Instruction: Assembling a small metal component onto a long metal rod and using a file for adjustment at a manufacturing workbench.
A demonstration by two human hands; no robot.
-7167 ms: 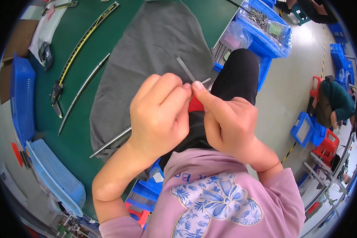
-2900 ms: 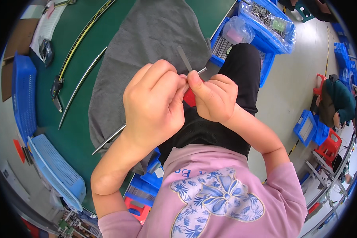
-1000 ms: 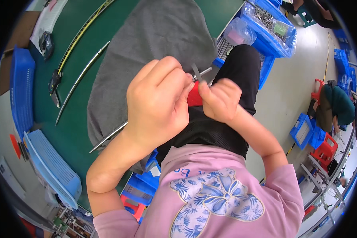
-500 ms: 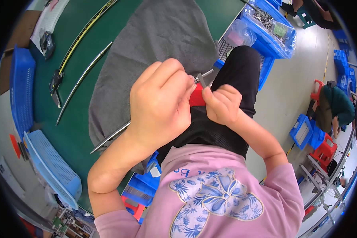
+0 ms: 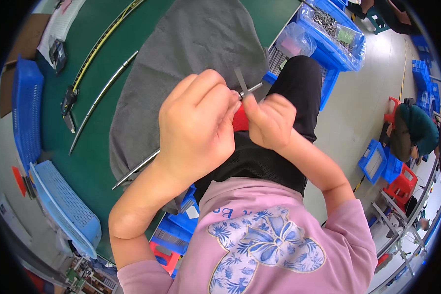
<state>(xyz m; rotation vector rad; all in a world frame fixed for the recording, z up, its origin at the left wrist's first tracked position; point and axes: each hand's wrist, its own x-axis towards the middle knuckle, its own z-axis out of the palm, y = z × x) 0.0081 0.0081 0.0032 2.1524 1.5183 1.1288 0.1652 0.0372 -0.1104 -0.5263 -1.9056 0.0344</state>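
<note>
Hands are meeting over the person's lap, just off the near edge of the grey cloth (image 5: 191, 54). The left hand (image 5: 196, 130) is curling closed over a thin metal rod (image 5: 134, 169), whose long end is running out below the wrist across the cloth's corner. The right hand (image 5: 272, 120) is pinching shut on a small red-handled tool (image 5: 239, 120), fingertips pressing toward the rod's short tip (image 5: 252, 88), which is poking out beyond the cloth's right edge.

Doing this well seems to call for keeping the rod steady in the left fist while the right fingers are working close to the tip, with both wrists staying low and near each other so the thin piece is not flexing.

What the red tool is doing to the rod is staying hidden behind the left knuckles. A flat grey sliver standing up beside the tip is too small to identify. Other long rods (image 5: 100, 95) are lying left of the cloth on the green surface (image 5: 83, 161), and the blue bin (image 5: 335, 39) to the cloth's right is holding small metal parts that are hard to make out.
</note>
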